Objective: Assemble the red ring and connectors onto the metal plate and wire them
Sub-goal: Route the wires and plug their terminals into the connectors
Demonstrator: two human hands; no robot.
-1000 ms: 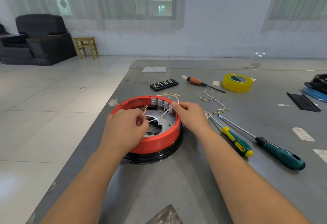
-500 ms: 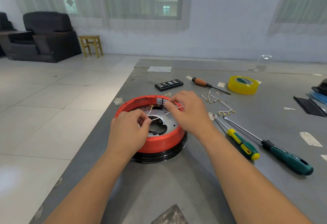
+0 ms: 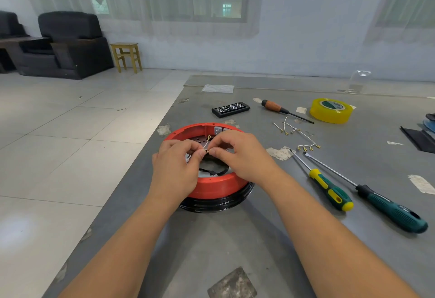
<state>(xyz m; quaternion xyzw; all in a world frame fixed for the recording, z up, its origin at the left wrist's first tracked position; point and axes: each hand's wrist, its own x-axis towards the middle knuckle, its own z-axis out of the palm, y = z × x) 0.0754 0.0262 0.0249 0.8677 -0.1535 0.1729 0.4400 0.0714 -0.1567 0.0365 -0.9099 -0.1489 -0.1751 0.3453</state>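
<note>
— Where's the wire?

— Over the middle of the red ring point(image 3: 213, 186), above the metal plate point(image 3: 200, 139). The left hand point(image 3: 175, 170) and right hand point(image 3: 240, 154) meet there, each pinching the thin white wire point(image 3: 206, 143) between thumb and forefinger.

— Which way does it run?

— Its free length slants up and away from the pinch, ending in a small brass ring terminal point(image 3: 209, 137) — pointing toward the grey connectors point(image 3: 218, 130) at the far inner wall.

— And the ring?

— Flat on the grey table point(image 3: 235, 239), on a black base point(image 3: 216, 204).

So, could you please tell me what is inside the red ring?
Inside the red ring: a perforated metal plate, grey connectors and a dark central opening. Both hands hide the rest.
</note>
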